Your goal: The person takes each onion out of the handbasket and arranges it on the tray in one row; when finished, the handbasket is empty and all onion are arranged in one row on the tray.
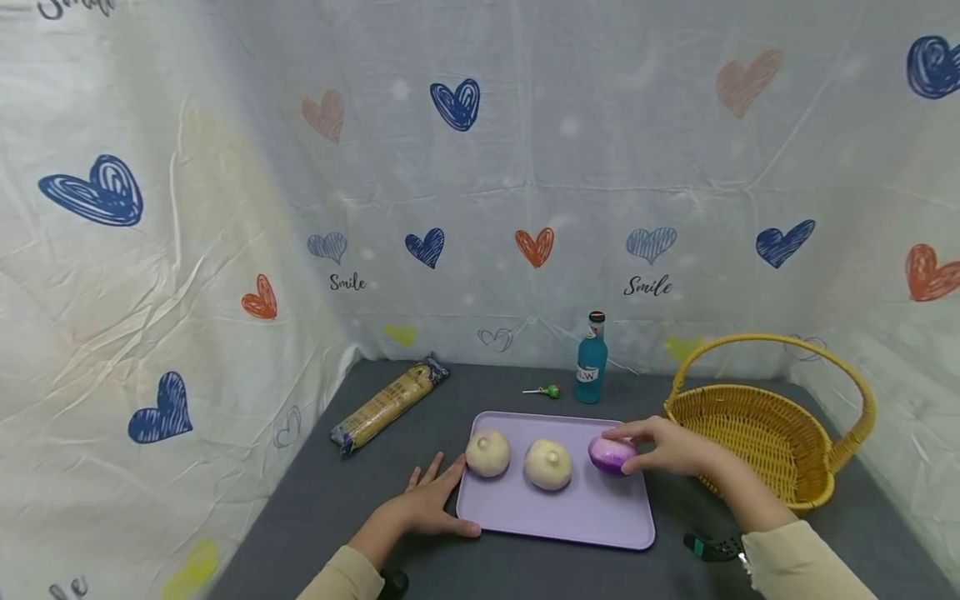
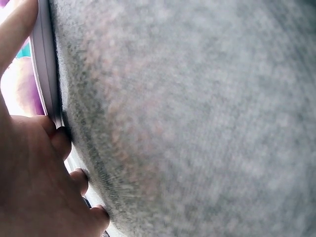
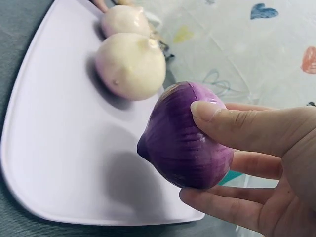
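My right hand [image 1: 678, 450] holds a purple onion [image 1: 609, 456] over the right end of a pale lilac tray [image 1: 551, 518]. In the right wrist view, the thumb lies on the near side of the onion [image 3: 185, 136] and the other fingers support it from behind and below. A shadow falls on the tray under it. Two white onion-like bulbs sit on the tray, one at the left [image 1: 487, 453] and one in the middle [image 1: 548, 465]. My left hand [image 1: 427, 504] rests at the tray's left edge, fingers spread, with the thumb at the near corner.
A yellow wicker basket [image 1: 813, 492] with a tall handle stands at the right. Behind the tray are a blue bottle [image 1: 591, 367] and a green lollipop [image 1: 552, 391]. A long yellow packet [image 1: 390, 406] lies at the back left of the dark table [image 1: 315, 517].
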Available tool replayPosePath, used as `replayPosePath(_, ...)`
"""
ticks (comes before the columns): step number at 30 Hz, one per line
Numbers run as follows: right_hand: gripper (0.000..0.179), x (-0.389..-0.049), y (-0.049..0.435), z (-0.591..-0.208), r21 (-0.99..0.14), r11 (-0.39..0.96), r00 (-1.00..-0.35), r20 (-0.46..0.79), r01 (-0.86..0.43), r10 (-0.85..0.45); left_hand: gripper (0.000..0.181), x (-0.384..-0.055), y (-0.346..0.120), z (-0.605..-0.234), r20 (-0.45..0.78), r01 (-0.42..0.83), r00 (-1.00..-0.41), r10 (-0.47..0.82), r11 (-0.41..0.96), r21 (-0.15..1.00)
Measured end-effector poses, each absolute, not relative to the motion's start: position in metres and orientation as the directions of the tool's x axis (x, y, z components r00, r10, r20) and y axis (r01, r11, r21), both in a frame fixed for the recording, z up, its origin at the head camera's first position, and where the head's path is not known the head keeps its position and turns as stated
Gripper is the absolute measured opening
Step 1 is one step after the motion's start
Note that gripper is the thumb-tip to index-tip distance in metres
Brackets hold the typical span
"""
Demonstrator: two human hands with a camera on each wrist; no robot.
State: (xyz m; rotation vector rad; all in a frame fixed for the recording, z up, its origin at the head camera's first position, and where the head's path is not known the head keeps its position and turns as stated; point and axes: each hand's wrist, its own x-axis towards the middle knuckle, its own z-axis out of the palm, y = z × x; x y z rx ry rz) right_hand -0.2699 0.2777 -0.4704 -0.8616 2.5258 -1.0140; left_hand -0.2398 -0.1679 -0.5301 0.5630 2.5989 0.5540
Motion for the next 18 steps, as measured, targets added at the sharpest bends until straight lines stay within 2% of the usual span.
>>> replayPosePath(11, 0.054, -0.266, 0.2737, -0.4797, -0.72, 0.536, -0.758, -0.019, -0.442, -0.652, 0.123, -0.2421, -0.1689, -0.5315, -0.323, 0.284, -0.828, 0.459, 0.839, 0.464)
replayPosePath(18, 0.053, -0.2639, 0.2709, -0.4812, -0.719, 0.559, -0.768, -0.057, -0.412, -0.638, 0.123, -0.2428, -0.1698, -0.534, -0.315, 0.286, -0.83, 0.46, 0.837, 0.467)
